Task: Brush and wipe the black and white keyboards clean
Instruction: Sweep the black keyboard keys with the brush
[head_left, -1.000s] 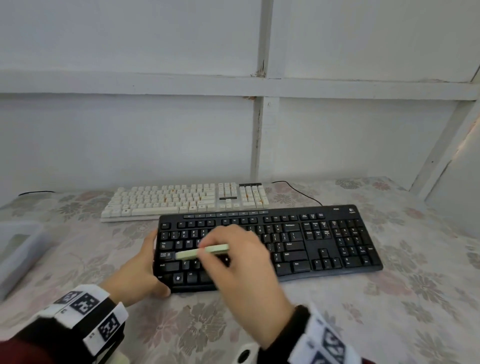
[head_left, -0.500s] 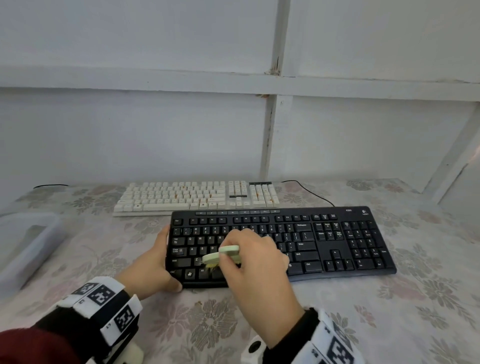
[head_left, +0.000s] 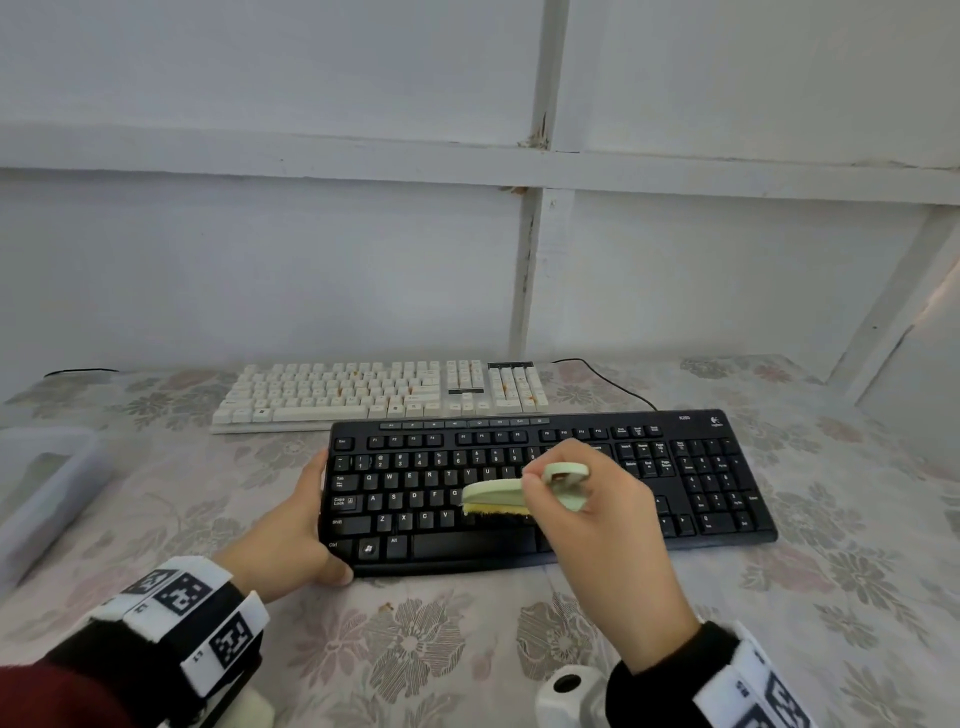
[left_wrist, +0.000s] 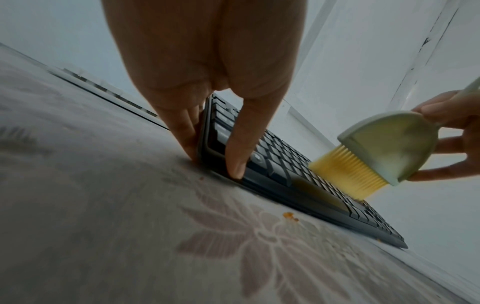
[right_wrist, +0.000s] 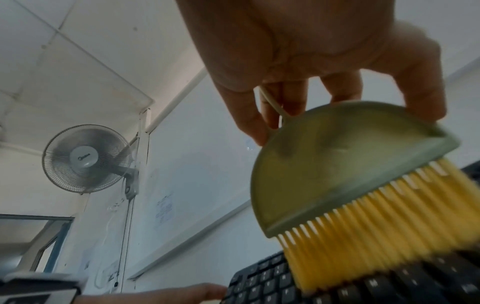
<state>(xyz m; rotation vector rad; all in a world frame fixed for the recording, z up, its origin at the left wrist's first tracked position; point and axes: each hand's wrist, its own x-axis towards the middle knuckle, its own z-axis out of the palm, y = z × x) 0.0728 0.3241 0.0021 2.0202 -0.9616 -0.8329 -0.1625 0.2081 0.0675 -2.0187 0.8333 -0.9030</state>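
Right now the brushing step is in hand, on the black keyboard (head_left: 550, 486), which lies on the flowered tabletop (head_left: 415, 639) nearest the person. The right hand (head_left: 597, 499) has its fingers curled round the pale green handle of the brush (head_left: 496, 493); its yellow bristles touch the keys in the middle rows, just above the space bar. The left hand (head_left: 291, 540) steadies the board at its left end: fingers lie along the side edge and the thumb presses the front corner, so it clasps that end. The white keyboard (head_left: 384, 395) sits just behind the black one, by the wall, and orange stains show on several of its keys; by my reading it has not been cleaned yet. A few orange crumbs (left_wrist: 289, 216) lie on the tabletop just in front of the black board.

Next, I judge, the brush should sweep on rightward over the remaining keys, bristles kept down in the gaps and the left hand holding firm so the board does not slide. No cloth for wiping is in view
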